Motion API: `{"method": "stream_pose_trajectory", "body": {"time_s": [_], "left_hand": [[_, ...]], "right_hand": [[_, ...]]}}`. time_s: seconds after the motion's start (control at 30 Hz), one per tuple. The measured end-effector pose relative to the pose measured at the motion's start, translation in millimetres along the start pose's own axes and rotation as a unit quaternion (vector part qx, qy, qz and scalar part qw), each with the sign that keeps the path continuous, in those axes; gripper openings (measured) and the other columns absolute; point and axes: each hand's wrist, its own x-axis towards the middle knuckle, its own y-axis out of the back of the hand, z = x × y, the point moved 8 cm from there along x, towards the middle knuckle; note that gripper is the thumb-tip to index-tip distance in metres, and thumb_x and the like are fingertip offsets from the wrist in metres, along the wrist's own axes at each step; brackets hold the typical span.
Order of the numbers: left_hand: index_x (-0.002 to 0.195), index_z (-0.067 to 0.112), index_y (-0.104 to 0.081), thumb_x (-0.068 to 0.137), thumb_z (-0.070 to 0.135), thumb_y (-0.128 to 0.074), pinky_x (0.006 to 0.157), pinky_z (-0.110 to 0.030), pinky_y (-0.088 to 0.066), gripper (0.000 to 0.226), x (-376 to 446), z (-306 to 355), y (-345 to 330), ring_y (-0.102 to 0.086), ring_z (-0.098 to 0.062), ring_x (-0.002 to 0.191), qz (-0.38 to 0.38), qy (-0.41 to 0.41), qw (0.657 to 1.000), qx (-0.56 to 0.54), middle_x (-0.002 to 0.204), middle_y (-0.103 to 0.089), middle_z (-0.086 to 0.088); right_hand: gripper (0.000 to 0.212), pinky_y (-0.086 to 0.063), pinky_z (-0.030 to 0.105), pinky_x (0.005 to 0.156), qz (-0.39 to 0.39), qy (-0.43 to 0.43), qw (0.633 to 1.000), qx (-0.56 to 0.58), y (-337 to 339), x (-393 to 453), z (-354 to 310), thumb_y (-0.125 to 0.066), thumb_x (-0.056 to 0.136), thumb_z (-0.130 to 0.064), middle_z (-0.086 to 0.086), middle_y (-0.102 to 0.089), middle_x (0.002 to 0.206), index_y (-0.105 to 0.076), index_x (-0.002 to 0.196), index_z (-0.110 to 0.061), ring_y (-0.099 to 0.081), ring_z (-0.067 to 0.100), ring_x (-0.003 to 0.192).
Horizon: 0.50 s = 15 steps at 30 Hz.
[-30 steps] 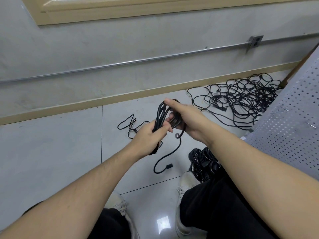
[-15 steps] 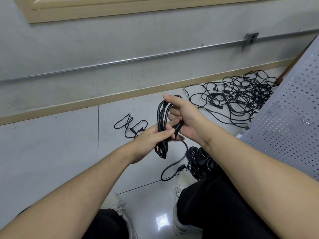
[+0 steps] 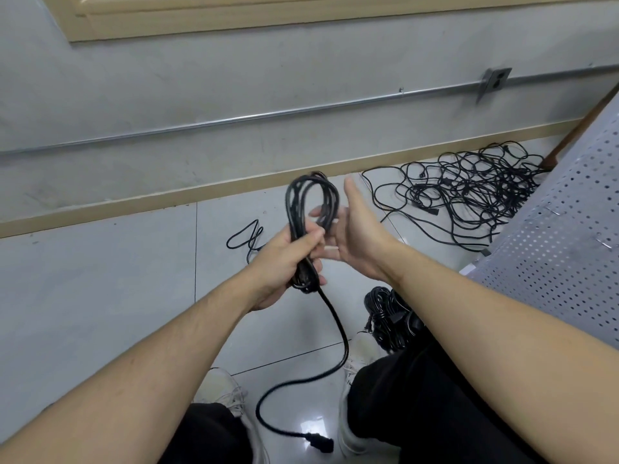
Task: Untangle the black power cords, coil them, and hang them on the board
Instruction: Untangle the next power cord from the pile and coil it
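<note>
A perforated board (image 3: pixel 566 236) is seen to the right of the right hand, leaning over the floor. Beyond that hand, near the baseboard, a tangled heap of cords (image 3: pixel 469 195) is spread out, apart from both hands. Below the right wrist, a bundle of finished coils (image 3: pixel 388 316) is lying by the shoe. The coil (image 3: pixel 310 226) now being formed is gripped in the fist of the left hand (image 3: pixel 284 259), its loops standing above the fist and its free tail hanging below to a plug (image 3: pixel 318 443) near the feet. The right hand (image 3: pixel 351 236) is held flat and wide beside the loops, fingers touching them. The coiling step is judged nearly done; the loose tail would need gathering in next.
</note>
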Motion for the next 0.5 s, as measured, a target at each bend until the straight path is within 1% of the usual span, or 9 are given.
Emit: {"method": "stream_pose_trajectory", "body": {"time_s": [0.07, 0.13, 0.17, 0.23, 0.3, 0.37, 0.4, 0.47, 0.5], "left_hand": [[0.09, 0.019, -0.049, 0.107, 0.021, -0.049, 0.061, -0.034, -0.046, 0.017, 4.5, 11.7, 17.2, -0.046, -0.016, 0.058, 0.052, -0.03, 0.997, -0.043, 0.07, -0.044, 0.001], [0.091, 0.021, -0.048, 0.107, 0.022, -0.049, 0.059, -0.032, -0.04, 0.017, 7.8, 21.7, 36.0, -0.044, -0.016, 0.061, 0.101, -0.052, 0.991, -0.073, 0.069, -0.045, 0.003], [0.09, 0.021, -0.048, 0.107, 0.023, -0.05, 0.06, -0.031, -0.039, 0.017, 9.2, 26.2, 45.0, -0.043, -0.016, 0.061, 0.125, -0.062, 0.987, -0.08, 0.068, -0.045, 0.004], [0.089, 0.022, -0.049, 0.107, 0.025, -0.051, 0.064, -0.031, -0.039, 0.018, 10.0, 32.9, 65.6, -0.043, -0.014, 0.061, 0.179, -0.081, 0.977, -0.081, 0.066, -0.046, 0.006], [0.09, 0.023, -0.049, 0.107, 0.025, -0.053, 0.063, -0.028, -0.041, 0.017, 8.6, 35.8, 87.3, -0.042, -0.013, 0.062, 0.238, -0.09, 0.963, -0.085, 0.067, -0.046, 0.007], [0.091, 0.024, -0.05, 0.106, 0.028, -0.054, 0.061, -0.027, -0.041, 0.015, 7.5, 34.8, 102.7, -0.042, -0.014, 0.065, 0.286, -0.093, 0.95, -0.08, 0.071, -0.047, 0.006], [0.091, 0.025, -0.051, 0.105, 0.03, -0.055, 0.06, -0.027, -0.04, 0.015, 6.9, 33.7, 106.8, -0.042, -0.014, 0.066, 0.305, -0.091, 0.946, -0.066, 0.074, -0.047, 0.006], [0.088, 0.028, -0.052, 0.105, 0.034, -0.055, 0.058, -0.027, -0.035, 0.018, 6.2, 31.3, 108.6, -0.042, -0.012, 0.066, 0.334, -0.086, 0.938, -0.035, 0.077, -0.048, 0.005], [0.087, 0.03, -0.052, 0.105, 0.035, -0.054, 0.059, -0.027, -0.034, 0.018, 5.4, 30.4, 109.1, -0.042, -0.012, 0.066, 0.347, -0.085, 0.934, -0.03, 0.078, -0.049, 0.005]], "right_hand": [[0.08, -0.05, 0.039, 0.084, -0.025, -0.053, 0.994, -0.094, -4.8, 2.7, 18.6, -0.009, 0.097, -0.077, 0.008, -0.069, 0.076, -0.059, 0.103, -0.016, -0.065, 0.024, 0.073], [0.079, -0.048, 0.041, 0.087, -0.072, -0.1, 0.978, -0.17, -13.6, 0.1, 35.7, -0.01, 0.098, -0.076, 0.014, -0.07, 0.081, -0.057, 0.105, -0.014, -0.067, 0.03, 0.082], [0.074, -0.05, 0.042, 0.089, -0.096, -0.122, 0.969, -0.19, -17.4, -3.7, 41.7, -0.014, 0.1, -0.073, 0.015, -0.07, 0.081, -0.057, 0.107, -0.012, -0.068, 0.032, 0.083], [0.056, -0.058, 0.045, 0.086, -0.122, -0.146, 0.96, -0.206, -22.7, -11.7, 47.4, -0.033, 0.105, -0.061, 0.009, -0.061, 0.069, -0.058, 0.104, -0.01, -0.065, 0.028, 0.069], [0.037, -0.06, 0.037, 0.073, -0.116, -0.133, 0.96, -0.219, -23.1, -14.5, 43.7, -0.05, 0.104, -0.047, 0.001, -0.05, 0.062, -0.058, 0.094, -0.013, -0.054, 0.019, 0.057], [0.03, -0.048, 0.024, 0.06, -0.101, -0.106, 0.961, -0.237, -21.5, -15.5, 34.8, -0.058, 0.101, -0.043, -0.003, -0.046, 0.062, -0.059, 0.089, -0.017, -0.044, 0.012, 0.053], [0.028, -0.04, 0.022, 0.056, -0.09, -0.088, 0.961, -0.248, -20.4, -14.5, 30.2, -0.061, 0.1, -0.043, -0.005, -0.046, 0.062, -0.059, 0.086, -0.018, -0.039, 0.011, 0.052], [0.029, -0.033, 0.023, 0.052, -0.063, -0.056, 0.96, -0.266, -17.9, -11.8, 22.5, -0.067, 0.096, -0.042, -0.005, -0.048, 0.059, -0.055, 0.08, -0.02, -0.037, 0.011, 0.051], [0.031, -0.039, 0.025, 0.054, -0.054, -0.043, 0.965, -0.254, -18.0, -11.5, 20.0, -0.069, 0.094, -0.041, -0.004, -0.048, 0.057, -0.053, 0.078, -0.02, -0.039, 0.012, 0.05]]}}
